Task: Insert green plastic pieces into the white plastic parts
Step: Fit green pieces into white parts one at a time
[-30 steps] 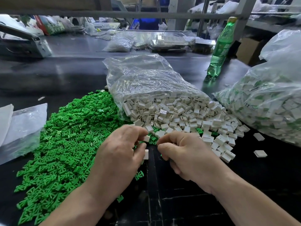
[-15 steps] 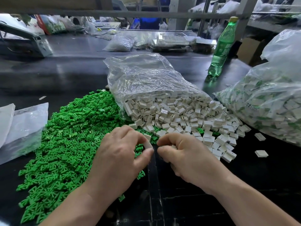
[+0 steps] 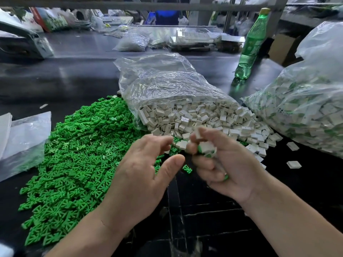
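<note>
Plastic, hard-moulded, likely light, stiff, small enough to slip; green pieces (image 3: pixel 74 154) heaped at left, white parts (image 3: pixel 204 117) spilling from bag (image 3: pixel 167 80); right hand (image 3: pixel 228 164) curled round several, some green showing; left hand (image 3: pixel 144 175) loose, apparently empty; best pinched by flat sides.

Green plastic pieces (image 3: pixel 74 160) lie heaped left of white plastic parts (image 3: pixel 194 117) spilling from a clear bag (image 3: pixel 167 84).

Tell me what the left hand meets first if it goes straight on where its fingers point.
The left hand would most likely meet the loose white parts just past its fingertips; the right hand sits close beside that line. Depth is unclear, so it might pass above them.
</note>
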`<state>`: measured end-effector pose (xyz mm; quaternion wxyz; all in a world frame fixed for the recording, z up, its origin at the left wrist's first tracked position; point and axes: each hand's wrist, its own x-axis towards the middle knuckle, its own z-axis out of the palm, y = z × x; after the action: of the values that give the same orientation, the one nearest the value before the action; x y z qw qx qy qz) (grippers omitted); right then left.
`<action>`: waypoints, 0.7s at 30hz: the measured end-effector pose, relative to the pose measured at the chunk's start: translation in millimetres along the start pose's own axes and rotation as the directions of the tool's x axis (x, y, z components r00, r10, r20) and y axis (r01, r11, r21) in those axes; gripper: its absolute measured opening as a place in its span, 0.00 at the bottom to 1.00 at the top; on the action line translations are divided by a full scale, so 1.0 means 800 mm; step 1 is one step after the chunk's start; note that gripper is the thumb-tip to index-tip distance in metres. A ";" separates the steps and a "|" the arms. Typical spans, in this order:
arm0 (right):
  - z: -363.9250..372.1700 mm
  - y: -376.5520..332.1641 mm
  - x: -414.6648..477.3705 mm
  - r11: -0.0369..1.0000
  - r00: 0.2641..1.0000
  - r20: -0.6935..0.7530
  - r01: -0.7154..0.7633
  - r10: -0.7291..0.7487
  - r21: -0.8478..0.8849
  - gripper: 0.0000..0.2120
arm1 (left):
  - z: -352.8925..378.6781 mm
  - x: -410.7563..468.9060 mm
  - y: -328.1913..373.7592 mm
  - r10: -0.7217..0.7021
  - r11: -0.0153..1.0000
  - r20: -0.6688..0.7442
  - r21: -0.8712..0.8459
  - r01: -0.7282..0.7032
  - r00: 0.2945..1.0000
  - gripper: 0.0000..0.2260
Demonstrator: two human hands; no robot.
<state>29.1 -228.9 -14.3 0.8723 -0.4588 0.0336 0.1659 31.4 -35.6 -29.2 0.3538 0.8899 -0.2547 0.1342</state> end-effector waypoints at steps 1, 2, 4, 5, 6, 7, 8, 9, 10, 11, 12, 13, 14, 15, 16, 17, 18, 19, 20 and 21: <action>-0.006 -0.006 0.001 0.995 0.999 -0.031 0.043 -0.041 0.091 0.07 | 0.002 0.000 0.000 0.035 0.996 0.068 0.078 -0.040 0.997 0.23; -0.011 -0.012 0.002 0.983 0.996 -0.053 0.084 -0.077 0.161 0.06 | 0.004 0.000 0.000 0.078 0.982 0.142 0.159 -0.101 0.987 0.22; -0.016 -0.018 0.003 0.966 0.990 -0.080 0.131 -0.116 0.225 0.06 | 0.011 0.001 0.002 0.151 0.932 0.293 0.276 -0.234 0.944 0.20; -0.018 -0.018 0.003 0.964 0.989 -0.094 0.134 -0.115 0.230 0.07 | 0.014 0.002 0.000 0.182 0.908 0.337 0.304 -0.289 0.924 0.18; -0.020 -0.017 0.004 0.966 0.989 -0.105 0.128 -0.107 0.223 0.07 | 0.015 0.002 -0.001 0.211 0.891 0.346 0.317 -0.326 0.914 0.15; -0.020 -0.015 0.004 0.973 0.989 -0.111 0.118 -0.097 0.201 0.06 | 0.015 0.003 -0.003 0.236 0.883 0.331 0.319 -0.343 0.914 0.13; -0.020 -0.012 0.005 0.981 0.989 -0.116 0.106 -0.087 0.164 0.05 | 0.014 0.003 -0.005 0.256 0.882 0.305 0.315 -0.351 0.917 0.13; -0.019 -0.010 0.005 0.989 0.989 -0.122 0.094 -0.081 0.110 0.04 | 0.014 0.004 -0.008 0.269 0.886 0.283 0.303 -0.352 0.921 0.13; -0.018 -0.008 0.006 0.996 0.988 -0.134 0.086 -0.080 0.039 0.04 | 0.012 0.004 -0.008 0.260 0.891 0.272 0.303 -0.339 0.926 0.12; -0.017 -0.007 0.006 0.996 0.985 -0.150 0.080 -0.084 -0.032 0.04 | 0.012 0.005 -0.008 0.247 0.894 0.272 0.307 -0.327 0.930 0.11; -0.015 -0.005 0.007 0.994 0.981 -0.171 0.076 -0.089 -0.084 0.05 | 0.012 0.005 -0.007 0.229 0.898 0.276 0.310 -0.312 0.933 0.09; -0.014 -0.004 0.007 0.991 0.978 -0.191 0.067 -0.089 -0.116 0.05 | 0.014 0.006 -0.008 0.222 0.903 0.269 0.305 -0.302 0.937 0.07; -0.013 -0.002 0.007 0.989 0.975 -0.205 0.055 -0.083 -0.138 0.06 | 0.015 0.006 -0.006 0.221 0.908 0.258 0.298 -0.295 0.941 0.03; -0.012 0.000 0.007 0.986 0.974 -0.213 0.042 -0.077 -0.162 0.05 | 0.016 0.006 -0.005 0.219 0.915 0.236 0.288 -0.284 0.947 0.02; -0.010 0.001 0.006 0.981 0.974 -0.216 0.030 -0.071 -0.189 0.05 | 0.016 0.006 -0.004 0.210 0.925 0.217 0.273 -0.266 0.953 0.05; -0.009 0.003 0.005 0.976 0.974 -0.216 0.015 -0.063 -0.215 0.05 | 0.017 0.005 -0.005 0.201 0.939 0.197 0.241 -0.246 0.960 0.08; -0.009 0.004 0.005 0.972 0.976 -0.212 -0.001 -0.050 -0.236 0.06 | 0.016 0.004 -0.004 0.163 0.962 0.164 0.194 -0.193 0.973 0.10; -0.008 0.005 0.004 0.967 0.979 -0.203 -0.019 -0.034 -0.254 0.07 | 0.014 0.002 -0.004 0.098 0.986 0.117 0.125 -0.113 0.988 0.10; -0.006 0.007 0.003 0.961 0.983 -0.184 -0.035 -0.017 -0.273 0.06 | 0.009 0.002 -0.003 0.007 0.999 0.068 0.031 -0.009 0.998 0.10; -0.004 0.010 0.002 0.953 0.987 -0.159 -0.047 -0.001 -0.300 0.05 | 0.006 0.001 -0.004 -0.083 0.993 0.030 -0.082 0.085 0.996 0.10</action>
<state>28.7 -226.7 -22.3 0.7844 -0.5981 0.0817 0.1424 34.5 -37.1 -34.3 0.3925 0.8860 -0.2271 0.0966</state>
